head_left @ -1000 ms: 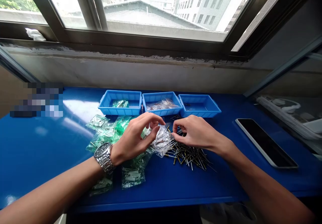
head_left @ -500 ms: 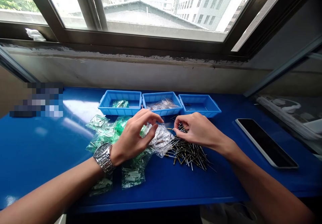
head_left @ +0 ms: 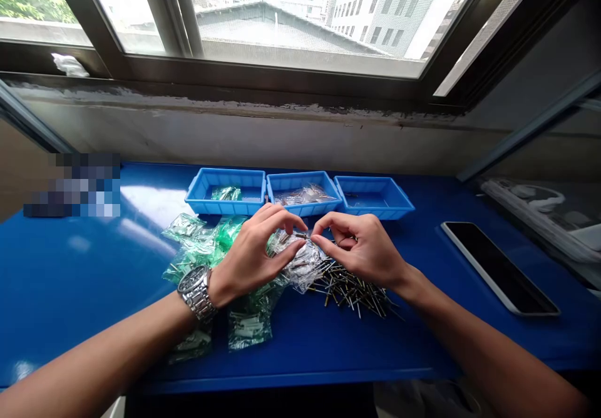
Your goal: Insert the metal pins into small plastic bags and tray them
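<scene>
My left hand, with a metal watch on the wrist, has its thumb and forefinger close round one end of a small thin metal piece. Thumb and forefinger of my right hand pinch the piece's other end. Beneath my right hand lies a pile of thin dark and brass-coloured metal pins. Clear plastic bags lie between the hands, against the pile. Green-tinted bags with small pale parts spread under and around my left hand.
Three blue trays stand in a row behind the hands: left with a green bag, middle with clear bags and pins, right with a few thin pieces. A phone lies at the right.
My right hand has moved left, away from the pins, and its fingertips now meet those of my left hand at the small metal piece. My left hand's fingers have barely moved.
</scene>
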`<state>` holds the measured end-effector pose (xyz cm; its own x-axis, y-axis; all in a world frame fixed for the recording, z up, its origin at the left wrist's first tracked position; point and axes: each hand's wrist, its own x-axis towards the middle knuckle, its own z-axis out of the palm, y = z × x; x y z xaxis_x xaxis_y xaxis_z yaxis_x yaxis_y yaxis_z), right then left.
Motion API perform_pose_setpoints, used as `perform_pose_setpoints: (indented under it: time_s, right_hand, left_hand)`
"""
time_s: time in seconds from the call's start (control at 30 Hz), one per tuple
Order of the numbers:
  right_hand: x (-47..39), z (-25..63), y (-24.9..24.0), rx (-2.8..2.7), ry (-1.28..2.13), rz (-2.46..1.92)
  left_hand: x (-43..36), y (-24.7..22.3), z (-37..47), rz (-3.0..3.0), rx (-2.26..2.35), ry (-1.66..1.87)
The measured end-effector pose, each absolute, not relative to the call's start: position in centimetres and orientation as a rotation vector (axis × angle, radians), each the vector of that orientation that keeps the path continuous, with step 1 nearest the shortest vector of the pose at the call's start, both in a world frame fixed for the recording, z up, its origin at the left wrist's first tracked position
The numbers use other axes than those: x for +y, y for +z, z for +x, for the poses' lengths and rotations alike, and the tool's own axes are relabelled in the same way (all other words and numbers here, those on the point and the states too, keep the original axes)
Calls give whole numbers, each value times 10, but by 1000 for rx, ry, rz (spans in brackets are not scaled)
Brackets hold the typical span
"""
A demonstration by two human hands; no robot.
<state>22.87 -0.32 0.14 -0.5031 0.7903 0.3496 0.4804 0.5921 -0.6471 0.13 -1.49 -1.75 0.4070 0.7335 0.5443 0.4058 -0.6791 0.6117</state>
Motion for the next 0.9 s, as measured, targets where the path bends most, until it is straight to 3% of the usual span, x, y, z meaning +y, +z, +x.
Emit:
perform_pose_setpoints:
  time_s: [0.33,0.6,0.9]
  right_hand:
    - [-4,227,-2,-2182,682,-955]
    - [-8,225,-4,-2167,443,-859]
    - [-13,218,-9,-2149,403,-710]
  left_hand:
    - [-15,-17,2,2257,933,1189]
    - [-14,-17,2,2219,945,1188]
    - [-15,-20,3,2256,813,1099]
